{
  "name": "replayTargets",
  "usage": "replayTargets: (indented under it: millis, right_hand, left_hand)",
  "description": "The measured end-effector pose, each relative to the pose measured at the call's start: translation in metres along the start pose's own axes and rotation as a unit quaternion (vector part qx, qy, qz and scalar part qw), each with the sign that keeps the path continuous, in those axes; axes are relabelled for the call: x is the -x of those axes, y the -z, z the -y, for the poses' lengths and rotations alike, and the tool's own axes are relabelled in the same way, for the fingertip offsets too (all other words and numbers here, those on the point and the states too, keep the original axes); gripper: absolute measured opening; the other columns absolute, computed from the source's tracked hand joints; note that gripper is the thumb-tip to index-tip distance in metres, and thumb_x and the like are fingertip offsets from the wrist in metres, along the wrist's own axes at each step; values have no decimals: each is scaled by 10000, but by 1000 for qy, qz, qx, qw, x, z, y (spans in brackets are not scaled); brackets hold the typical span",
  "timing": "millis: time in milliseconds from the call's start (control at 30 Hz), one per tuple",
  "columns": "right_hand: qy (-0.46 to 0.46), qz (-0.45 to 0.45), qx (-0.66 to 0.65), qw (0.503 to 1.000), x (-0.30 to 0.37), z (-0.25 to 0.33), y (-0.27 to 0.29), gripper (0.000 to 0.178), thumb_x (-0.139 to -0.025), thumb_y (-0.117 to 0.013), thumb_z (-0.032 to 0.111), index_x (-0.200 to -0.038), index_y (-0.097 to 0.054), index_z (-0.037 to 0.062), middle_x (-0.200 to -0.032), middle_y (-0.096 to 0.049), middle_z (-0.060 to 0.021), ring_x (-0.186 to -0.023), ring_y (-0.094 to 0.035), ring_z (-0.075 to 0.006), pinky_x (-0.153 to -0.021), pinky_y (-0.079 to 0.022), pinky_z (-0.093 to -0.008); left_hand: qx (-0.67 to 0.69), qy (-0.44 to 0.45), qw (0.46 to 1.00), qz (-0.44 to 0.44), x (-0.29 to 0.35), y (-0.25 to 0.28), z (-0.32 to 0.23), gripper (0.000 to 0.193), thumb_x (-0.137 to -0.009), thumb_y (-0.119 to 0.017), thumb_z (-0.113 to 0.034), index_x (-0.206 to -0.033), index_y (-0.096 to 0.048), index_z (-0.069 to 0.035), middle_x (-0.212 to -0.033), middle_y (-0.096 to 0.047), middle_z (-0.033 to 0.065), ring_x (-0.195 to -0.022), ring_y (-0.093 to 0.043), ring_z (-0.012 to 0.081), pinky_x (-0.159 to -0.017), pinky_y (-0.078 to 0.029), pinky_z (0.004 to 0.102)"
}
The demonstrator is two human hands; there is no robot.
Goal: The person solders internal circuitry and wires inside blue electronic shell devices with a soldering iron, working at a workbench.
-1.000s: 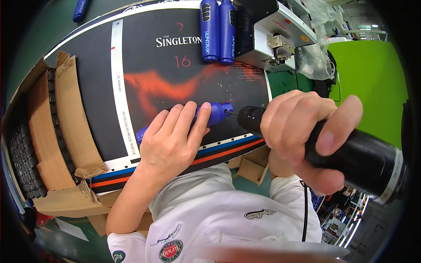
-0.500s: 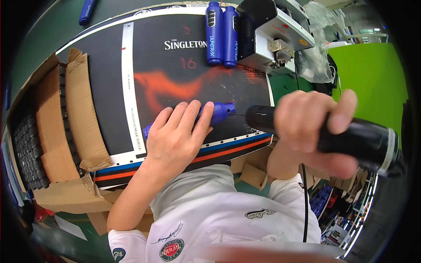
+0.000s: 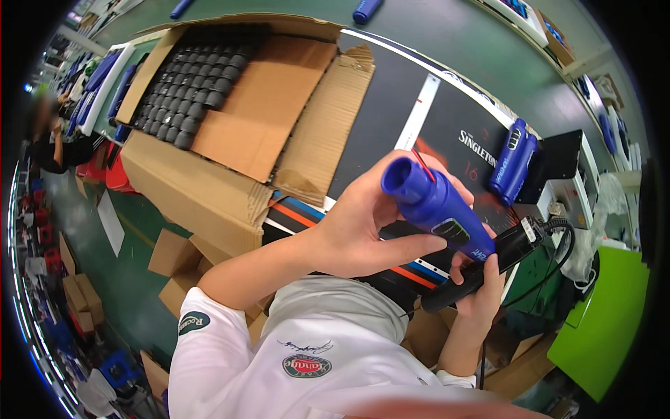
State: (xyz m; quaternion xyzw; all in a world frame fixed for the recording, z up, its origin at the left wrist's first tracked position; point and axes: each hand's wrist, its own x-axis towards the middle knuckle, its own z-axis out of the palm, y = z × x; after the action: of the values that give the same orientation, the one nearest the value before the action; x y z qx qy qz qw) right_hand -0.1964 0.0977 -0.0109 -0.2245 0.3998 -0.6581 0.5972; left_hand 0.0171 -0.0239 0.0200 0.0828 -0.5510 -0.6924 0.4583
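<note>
Raised over the work table is a blue tubular plastic housing (image 3: 450, 216), its hollow end tilted up toward me. A thin red wire (image 3: 423, 167) runs beside that opening, and a dark oval panel sits on the side. My left hand (image 3: 366, 223) is closed around the housing, thumb along its near side. My right hand (image 3: 481, 297) grips a black corded electric screwdriver (image 3: 516, 244), slanted below the housing; its fingertips reach the housing's lower end. The screwdriver's bit is hard to make out. Two more blue housings (image 3: 513, 157) lie on the dark printed mat (image 3: 377, 133).
To the left stands an open cardboard box (image 3: 349, 105) with rows of black cylindrical parts (image 3: 185, 91) and a cardboard sheet. A silver and black machine (image 3: 576, 199) is at the right, near a bright green board (image 3: 604, 307). Another person (image 3: 56, 143) is at far left.
The blue housing has been lifted off the mat, its open end turned up toward me. The screwdriver has swung away from the housing's end to below it. My view has turned left.
</note>
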Motion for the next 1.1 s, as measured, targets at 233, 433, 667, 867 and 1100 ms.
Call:
replayTargets:
  millis: [233, 433, 667, 867, 1100]
  right_hand:
    - [51, -52, -8, 997, -2, -4, 1, 432, -925, -630, 145, -1301, -480, -6, -1121, -596, -152, -909, -615, -195, -599, -490, -278]
    - [54, -80, 6, 995, -9, 3, 1, 426, -898, -632, 57, -1299, -493, 18, -1150, -557, -85, -923, -581, -141, -620, -488, -282]
    - [83, -67, 13, 994, -3, 6, 7, 423, -893, -617, 38, -1297, -492, 19, -1150, -563, -86, -908, -579, -140, -609, -483, -280]
    - [103, -73, 29, 992, 6, 10, 15, 454, -893, -635, 75, -1313, -476, 7, -1114, -576, -105, -900, -586, -147, -600, -478, -268]
    - [117, -28, 30, 992, 10, 11, 30, 473, -919, -633, 106, -1346, -456, 5, -1172, -568, -96, -981, -573, -141, -596, -437, -245]
  left_hand:
    - [-674, -72, 732, -70, 13, 74, -64, 442, -781, -715, 2, -1205, -591, -5, -1243, -607, 147, -1136, -588, 327, -954, -473, 384]
    - [-917, 45, 352, -184, 47, 172, -92, 314, -817, -733, -224, -1053, -642, -38, -1038, -626, 81, -985, -579, 276, -826, -486, 397]
    - [-891, -3, 403, -208, 51, 174, -81, 275, -849, -708, -159, -1080, -648, -22, -1045, -645, 99, -998, -590, 297, -844, -492, 369]
    - [-767, 48, 584, -264, 58, 166, -89, 256, -879, -676, -77, -1109, -629, 24, -1099, -639, 130, -944, -645, 268, -834, -513, 343]
    - [-57, 42, 956, -285, 56, 91, -66, 372, -912, -562, 29, -1280, -527, 75, -1076, -609, 126, -970, -635, 210, -846, -550, 317]
